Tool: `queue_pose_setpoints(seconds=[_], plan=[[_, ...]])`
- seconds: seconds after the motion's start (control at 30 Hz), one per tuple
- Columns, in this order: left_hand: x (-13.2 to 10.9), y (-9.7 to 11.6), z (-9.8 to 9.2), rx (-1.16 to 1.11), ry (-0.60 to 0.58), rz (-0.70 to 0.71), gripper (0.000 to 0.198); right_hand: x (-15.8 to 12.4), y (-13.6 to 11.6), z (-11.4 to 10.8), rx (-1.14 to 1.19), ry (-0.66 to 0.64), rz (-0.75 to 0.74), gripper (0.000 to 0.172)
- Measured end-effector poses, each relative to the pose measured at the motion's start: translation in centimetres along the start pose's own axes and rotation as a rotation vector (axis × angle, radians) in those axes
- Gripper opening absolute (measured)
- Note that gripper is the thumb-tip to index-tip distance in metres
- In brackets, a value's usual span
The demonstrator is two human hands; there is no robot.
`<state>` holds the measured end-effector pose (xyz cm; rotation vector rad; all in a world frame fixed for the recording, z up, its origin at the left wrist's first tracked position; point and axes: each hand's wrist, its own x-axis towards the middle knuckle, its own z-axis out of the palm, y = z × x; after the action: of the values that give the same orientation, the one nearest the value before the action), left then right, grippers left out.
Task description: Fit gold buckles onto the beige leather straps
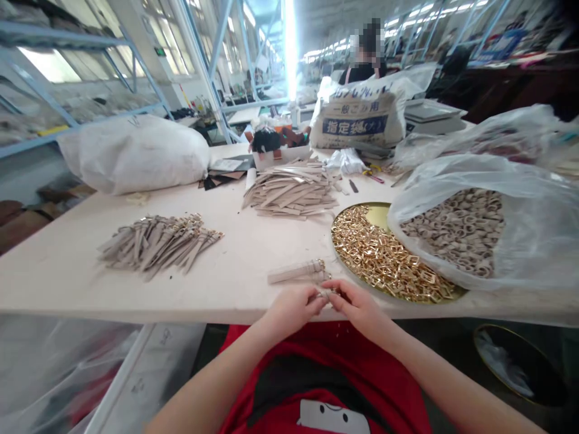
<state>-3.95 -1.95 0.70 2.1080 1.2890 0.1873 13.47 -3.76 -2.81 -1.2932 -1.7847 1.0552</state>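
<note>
At the table's front edge my left hand and my right hand meet, fingertips pinched together. Between them is a small beige strap piece with a metallic glint; the fingers cover much of it. Just beyond lie several beige straps side by side, gold buckles at their right ends. To the right, a round gold tray carries a heap of loose gold buckles. A clear plastic bag full of small beige strap loops overlaps the tray's right side.
On the left lies a pile of buckled straps; farther back is a pile of plain strips. A white sack and a printed bag stand behind. Another person is beyond the table.
</note>
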Motion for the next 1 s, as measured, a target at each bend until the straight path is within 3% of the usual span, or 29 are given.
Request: queue_pose_setpoints(seconds=[0.13,0.23,0.33,0.43,0.6,0.7,0.83,1.0], plan=[[3.8,-2.9,-2.8,0.173,0.216,-0.083,0.034,6.3,0.5,0.3,-0.250,0.118,-0.083,0.034],[5.9,-5.1,-3.6,0.250,0.237,-0.114,0.029,8.9,1.1,1.2,-0.455,0.204,-0.123,0.033],[7.3,-6.8,-3.8,0.307,0.215,-0.104,0.030,8.5,2.3,2.3,-0.544,0.221,-0.173,0.035],[9.6,-8.2,-5.3,0.366,0.221,-0.100,0.036,6.5,4.1,3.2,-0.595,0.215,-0.287,0.042],[17.2,-10.4,-9.7,0.488,0.313,-0.181,0.032,5.2,5.6,3.3,-0.579,0.210,-0.296,0.047],[20.7,-11.2,-10.5,0.562,0.329,-0.213,0.033,5.6,5.1,3.0,-0.601,0.168,-0.292,0.048],[20.8,-11.5,-9.7,0.635,0.322,-0.197,0.027,6.0,4.2,2.8,-0.616,0.148,-0.262,0.046],[16.1,-9.5,-9.7,0.688,0.335,-0.167,0.029,5.5,3.7,2.5,-0.506,0.213,-0.318,0.045]])
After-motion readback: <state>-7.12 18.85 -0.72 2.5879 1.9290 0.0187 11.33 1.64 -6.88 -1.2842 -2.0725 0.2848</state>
